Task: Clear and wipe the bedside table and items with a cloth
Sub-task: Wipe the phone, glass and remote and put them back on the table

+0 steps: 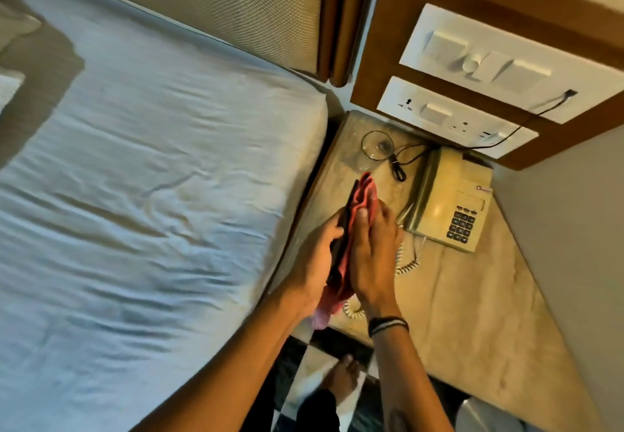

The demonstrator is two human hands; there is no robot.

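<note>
Over the left edge of the marble bedside table (472,313), my left hand (315,262) grips a flat dark object (344,225) held on edge; it looks like a remote or a phone. My right hand (371,252) presses a pink cloth (366,195) flat against that object's right face. The cloth sticks out above my fingers and hangs below my palms. A beige desk telephone (452,202) stands on the table to the right of my hands, its coiled cord (407,262) trailing toward me.
A clear glass (376,148) and a black cable with a plug (398,170) lie at the table's back. White switch and socket panels (456,117) are on the wall behind. The bed with a white sheet (152,195) fills the left. My foot (341,381) is on the checkered floor.
</note>
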